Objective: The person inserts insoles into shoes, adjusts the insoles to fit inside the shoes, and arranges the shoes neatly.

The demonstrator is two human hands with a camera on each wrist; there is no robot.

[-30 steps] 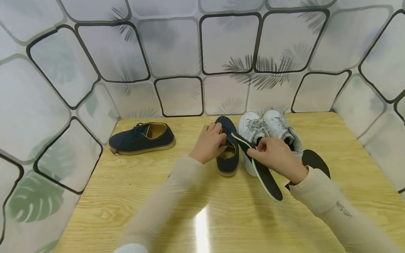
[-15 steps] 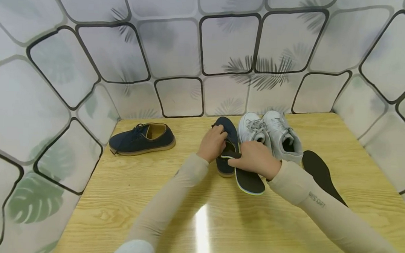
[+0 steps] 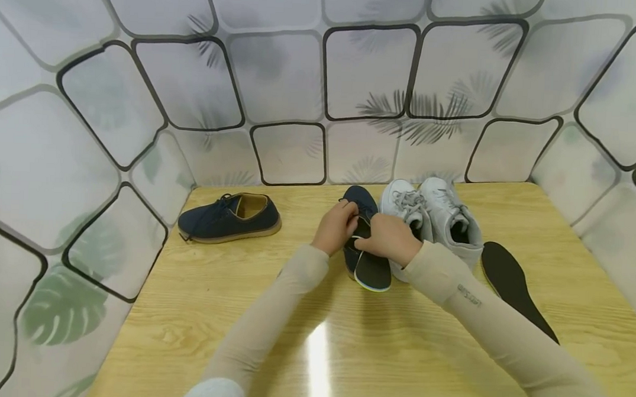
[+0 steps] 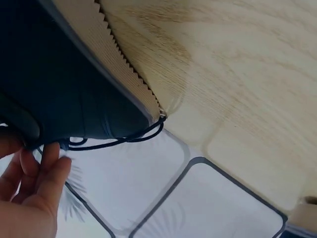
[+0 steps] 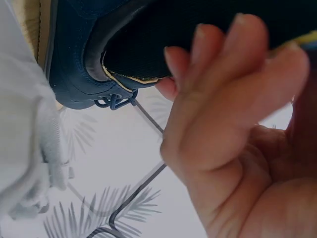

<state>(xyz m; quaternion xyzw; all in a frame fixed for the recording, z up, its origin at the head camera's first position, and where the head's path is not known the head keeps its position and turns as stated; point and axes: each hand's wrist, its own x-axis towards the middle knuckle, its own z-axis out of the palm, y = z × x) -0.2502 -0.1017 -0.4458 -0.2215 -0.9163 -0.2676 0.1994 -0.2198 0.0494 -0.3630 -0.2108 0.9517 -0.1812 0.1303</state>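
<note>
A navy lace-up shoe point(image 3: 358, 197) stands with its toe toward the back wall. My left hand point(image 3: 334, 227) pinches the edge of its opening near the laces; in the left wrist view the fingertips point(image 4: 48, 154) sit at the tongue, beside a dangling lace. Between thumb and fingers my right hand point(image 3: 390, 236) holds a black insole point(image 3: 374, 273) with a bright rim. Its front end goes into the shoe's opening, as the right wrist view shows the black insole point(image 5: 143, 57) inside the collar. The wide rear end sticks out toward me, tilted over the heel.
Right beside this shoe stands a pair of white sneakers point(image 3: 452, 219). Another black insole point(image 3: 509, 278) lies on the wooden table point(image 3: 228, 313) to the right. A second navy shoe point(image 3: 232, 218) sits at the left. Patterned walls point(image 3: 288, 153) close off the back and sides.
My right hand has carried the insole left and forward, from above the white sneakers into the navy shoe's opening. The left hand keeps its hold at the shoe's edge.
</note>
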